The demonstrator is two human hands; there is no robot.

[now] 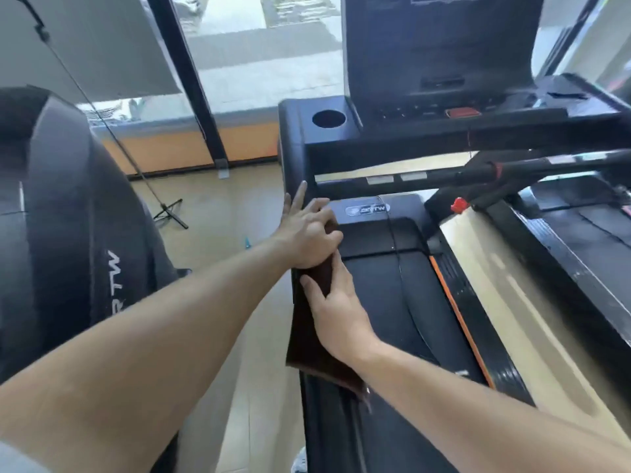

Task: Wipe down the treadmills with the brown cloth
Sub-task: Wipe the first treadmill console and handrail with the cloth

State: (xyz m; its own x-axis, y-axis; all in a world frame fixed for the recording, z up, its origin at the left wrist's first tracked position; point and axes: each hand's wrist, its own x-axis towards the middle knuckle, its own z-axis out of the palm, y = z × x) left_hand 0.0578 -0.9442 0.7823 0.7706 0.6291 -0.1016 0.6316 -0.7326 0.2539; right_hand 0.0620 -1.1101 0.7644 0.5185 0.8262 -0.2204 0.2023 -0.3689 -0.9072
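Note:
A brown cloth [309, 339] hangs over the left side rail of a black treadmill [379, 302], beside its belt. My left hand [307, 230] grips the cloth's upper end with curled fingers, while its index finger points up along the treadmill's left upright [290, 148]. Just below it, my right hand [336, 305] rests flat on the cloth, fingers straight and thumb lying across the fabric. The cloth's lower corner droops past the rail near my right forearm.
The console [440, 46] and cup holder [329, 118] rise at the front. A second treadmill [580, 227] stands to the right, and a black machine housing [68, 233] stands to the left. A thin stand [167, 213] is on the tan floor by the window.

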